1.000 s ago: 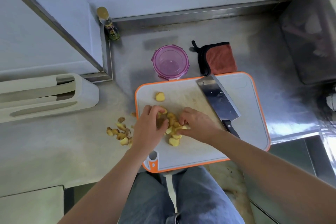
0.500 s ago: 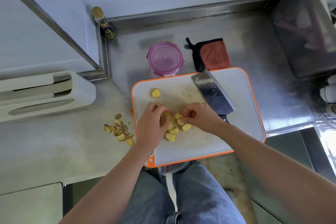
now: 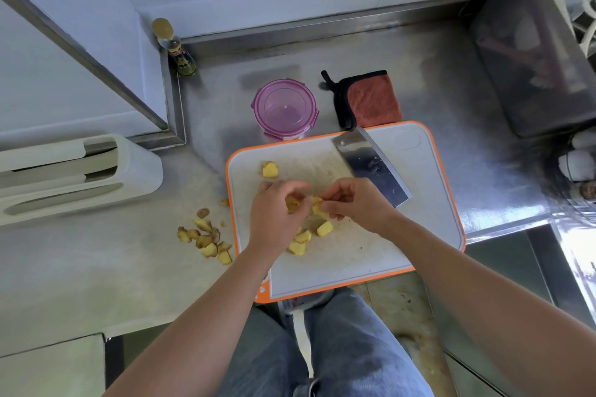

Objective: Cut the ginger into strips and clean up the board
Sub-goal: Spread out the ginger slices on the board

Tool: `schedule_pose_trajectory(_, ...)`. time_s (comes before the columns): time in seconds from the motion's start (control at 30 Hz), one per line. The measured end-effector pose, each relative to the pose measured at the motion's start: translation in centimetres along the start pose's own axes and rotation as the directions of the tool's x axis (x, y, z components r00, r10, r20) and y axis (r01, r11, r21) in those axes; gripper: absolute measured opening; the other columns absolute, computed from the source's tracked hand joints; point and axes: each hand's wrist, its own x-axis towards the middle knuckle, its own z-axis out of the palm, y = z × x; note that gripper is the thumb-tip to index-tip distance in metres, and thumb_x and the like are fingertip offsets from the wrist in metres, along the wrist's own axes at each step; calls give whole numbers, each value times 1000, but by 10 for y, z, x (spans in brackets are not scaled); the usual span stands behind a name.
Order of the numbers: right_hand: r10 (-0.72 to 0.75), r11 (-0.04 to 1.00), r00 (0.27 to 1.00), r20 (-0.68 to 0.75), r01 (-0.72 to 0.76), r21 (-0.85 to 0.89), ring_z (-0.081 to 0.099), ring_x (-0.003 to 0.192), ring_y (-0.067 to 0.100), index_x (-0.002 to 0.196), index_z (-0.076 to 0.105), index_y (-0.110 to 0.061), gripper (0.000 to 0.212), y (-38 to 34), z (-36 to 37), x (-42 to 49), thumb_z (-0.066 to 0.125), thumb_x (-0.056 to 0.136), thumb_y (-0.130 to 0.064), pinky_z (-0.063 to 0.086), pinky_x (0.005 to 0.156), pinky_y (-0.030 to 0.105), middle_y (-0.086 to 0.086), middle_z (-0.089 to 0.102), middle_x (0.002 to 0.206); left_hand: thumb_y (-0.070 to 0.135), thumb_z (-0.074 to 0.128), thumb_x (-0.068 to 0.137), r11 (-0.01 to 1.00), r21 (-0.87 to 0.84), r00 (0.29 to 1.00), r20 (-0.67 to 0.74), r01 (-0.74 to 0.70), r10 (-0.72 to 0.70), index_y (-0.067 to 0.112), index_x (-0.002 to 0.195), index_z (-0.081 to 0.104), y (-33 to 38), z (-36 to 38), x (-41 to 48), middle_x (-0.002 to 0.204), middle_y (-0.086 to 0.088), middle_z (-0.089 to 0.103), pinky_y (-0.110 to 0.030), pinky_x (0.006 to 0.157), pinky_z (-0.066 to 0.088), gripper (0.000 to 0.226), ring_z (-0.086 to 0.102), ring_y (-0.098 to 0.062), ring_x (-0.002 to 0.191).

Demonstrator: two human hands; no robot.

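Note:
A white cutting board (image 3: 419, 203) with an orange rim lies on the steel counter. Both hands meet over its middle. My left hand (image 3: 274, 219) holds a piece of ginger (image 3: 292, 203) in curled fingers. My right hand (image 3: 358, 206) pinches another ginger piece (image 3: 317, 206) beside it. Loose ginger chunks (image 3: 303, 240) lie on the board below the hands, and one chunk (image 3: 270, 169) sits alone toward the far left. A cleaver (image 3: 371, 164) lies flat on the board to the right of my hands, its handle hidden behind my right hand.
Ginger peelings (image 3: 206, 240) are scattered on the counter left of the board. A purple-rimmed clear container (image 3: 285, 109) and a folded orange-and-black cloth (image 3: 371, 100) sit behind the board. A small bottle (image 3: 177, 48) stands in the back corner. A white knife rack (image 3: 71, 171) lies at the left.
Both hands have lifted off the pile of ginger and come together, each with a piece between its fingers. The camera has tilted slightly.

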Motion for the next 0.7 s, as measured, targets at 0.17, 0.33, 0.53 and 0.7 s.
schedule_pose_trajectory(0.17,-41,989,995,-92,53,135,62,62,12,97,70,-8,15,-4,-3,0,71,82,-2,52,62,21,7,69,75,20,71,86,988,-109,994,-5,110,-111,20,91,75,-1,2,3,78,14,69,-30,70,54,6,64,-5,74)
schedule_pose_trajectory(0.33,44,920,991,-129,11,393,65,65,18,91,66,-2,10,-11,6,1,70,82,0,53,60,23,10,70,75,17,72,86,922,-292,965,14,255,-263,16,98,76,0,5,2,85,9,73,-30,79,57,13,69,-8,81)
schedule_pose_trajectory(0.53,118,937,987,-113,-73,341,64,74,18,85,61,-5,10,-14,15,8,71,83,-5,55,67,25,10,68,79,19,71,86,858,-414,952,104,304,-287,17,98,76,5,1,4,86,5,75,-22,73,53,13,69,-8,81)
schedule_pose_trajectory(0.7,100,957,992,-71,-76,279,67,80,19,95,61,-5,19,-16,19,15,73,80,-2,57,71,25,13,70,90,20,71,86,909,-326,966,68,259,-251,18,87,77,0,-2,6,75,7,74,-26,65,51,7,68,-8,70)
